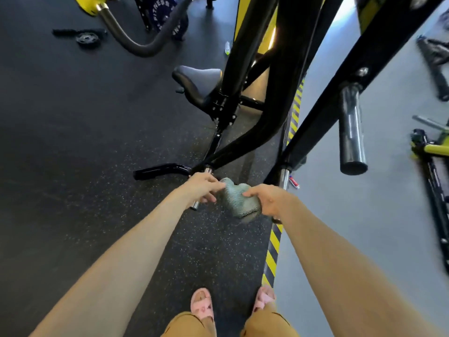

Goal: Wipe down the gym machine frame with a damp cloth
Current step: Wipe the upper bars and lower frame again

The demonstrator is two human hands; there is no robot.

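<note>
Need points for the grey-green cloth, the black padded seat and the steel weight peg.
Grey-green ribbed cloth (239, 199): head view, middle of the fabric between both hands.
Black padded seat (196, 77): head view, top of the cushion.
Steel cylindrical weight peg (351, 132): head view, mid-length of the sleeve.

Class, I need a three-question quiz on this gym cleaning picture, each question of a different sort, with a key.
1. True or false: the grey-green cloth is held by both the left hand and the right hand.
2. Multiple choice: the yellow-and-black hazard strip lies A) under the padded seat; B) between the dark speckled floor and the grey floor; C) across the black frame tube.
3. Fill in: the person wears pink ____.

Key: 1 true; 2 B; 3 sandals.
</note>
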